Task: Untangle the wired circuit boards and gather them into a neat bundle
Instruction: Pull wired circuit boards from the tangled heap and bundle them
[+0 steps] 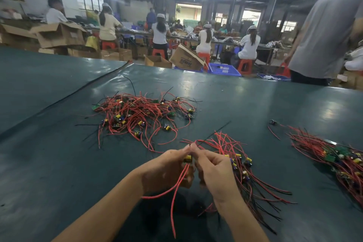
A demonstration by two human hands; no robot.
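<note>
Red wire, mostly: where does the tangled pile (143, 114) lie?

— Well out on the dark green bench (59, 143), ahead of the person and a little to the left, boards with yellow parts knotted among red and black leads

— And the hands?

— Both raised close together near the middle. The left hand (167, 169) has its fingers curled round a small board (187, 158) with a yellow part, thumb and forefinger pressed together above it. The right hand (216, 175) pinches at the same spot, its fingertips touching the left's

— What hangs from that board?

— Two red leads (176, 192), dropping between the wrists toward the person, clear of the rest

— Is anything sorted?

— A gathered bundle (243, 165) lies just beside and partly under the right hand, wires fanned both ways. Whether that hand also grips it cannot be told. A second bundle (343, 159) lies well apart at the right edge

— Beyond the bench?

— A person in a grey shirt (324, 35) stands at the far right edge, and a blue crate (224, 68) sits on the floor
</note>
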